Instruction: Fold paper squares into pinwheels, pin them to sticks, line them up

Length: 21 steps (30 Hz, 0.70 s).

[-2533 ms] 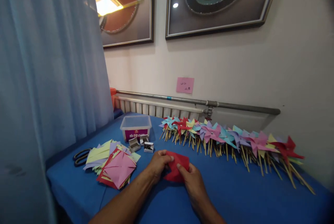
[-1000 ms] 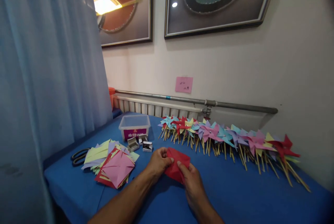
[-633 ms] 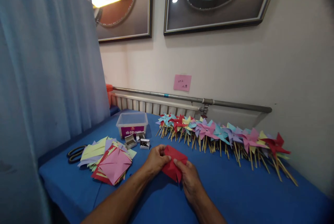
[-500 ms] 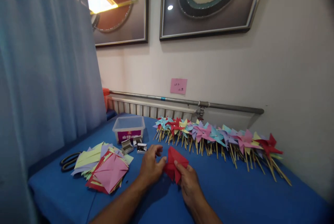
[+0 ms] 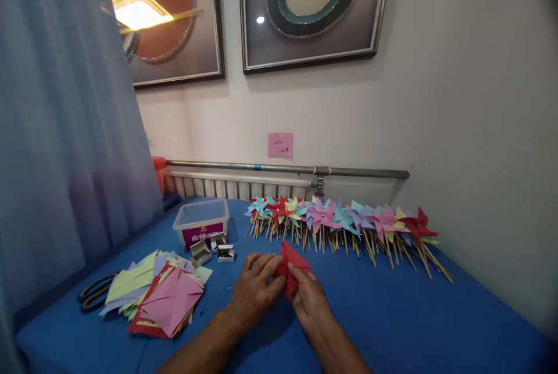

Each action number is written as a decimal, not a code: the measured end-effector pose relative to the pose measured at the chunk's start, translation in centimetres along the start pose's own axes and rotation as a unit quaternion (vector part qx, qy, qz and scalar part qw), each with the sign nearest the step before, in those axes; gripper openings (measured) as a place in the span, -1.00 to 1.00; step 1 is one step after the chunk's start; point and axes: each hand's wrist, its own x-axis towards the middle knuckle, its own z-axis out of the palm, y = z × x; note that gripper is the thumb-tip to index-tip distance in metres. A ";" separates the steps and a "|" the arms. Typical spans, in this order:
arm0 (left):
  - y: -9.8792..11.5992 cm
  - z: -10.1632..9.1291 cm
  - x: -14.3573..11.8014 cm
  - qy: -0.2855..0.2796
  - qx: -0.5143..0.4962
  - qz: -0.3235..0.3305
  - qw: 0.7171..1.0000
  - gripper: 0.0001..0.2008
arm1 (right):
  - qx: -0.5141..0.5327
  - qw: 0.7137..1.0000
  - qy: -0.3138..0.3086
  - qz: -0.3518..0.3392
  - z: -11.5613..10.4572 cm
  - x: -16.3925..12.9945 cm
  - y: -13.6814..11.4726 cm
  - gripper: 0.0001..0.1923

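Sitting between both hands, the red paper (image 5: 294, 256) is pinched at its right side by the right hand (image 5: 310, 298); the left hand (image 5: 254, 290) touches its left edge, grip unclear. No long axis shows; pinwheels (image 5: 322, 215) lie beyond.

1. Red paper (image 5: 298, 259): partly covered by left hand (image 5: 255, 291) and right hand (image 5: 310, 297).
2. Black handles (image 5: 85, 306): the rest, probably scissor blades, hidden under papers (image 5: 172, 299).
3. Note (image 5: 281, 145): writing too small to read.
4. Basket (image 5: 158, 168): partly behind curtain (image 5: 78, 130).
5. Framed pictures (image 5: 311, 43): cut by top edge.
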 end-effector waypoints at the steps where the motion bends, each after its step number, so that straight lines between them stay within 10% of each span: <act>1: -0.1 -0.1 0.0 0.001 -0.005 0.004 1.000 -0.86 | 0.002 1.000 -0.001 0.004 0.0 0.0 0.0 -0.61; 11: 0.3 -0.2 0.1 -0.004 -0.145 -0.122 0.982 -0.76 | -0.017 1.000 0.006 -0.004 -0.3 0.3 1.5 -0.64; 21: -0.4 0.9 -0.2 -0.011 -0.293 -0.409 0.864 -0.85 | -0.094 0.992 -0.052 -0.070 -0.1 0.3 2.7 -0.70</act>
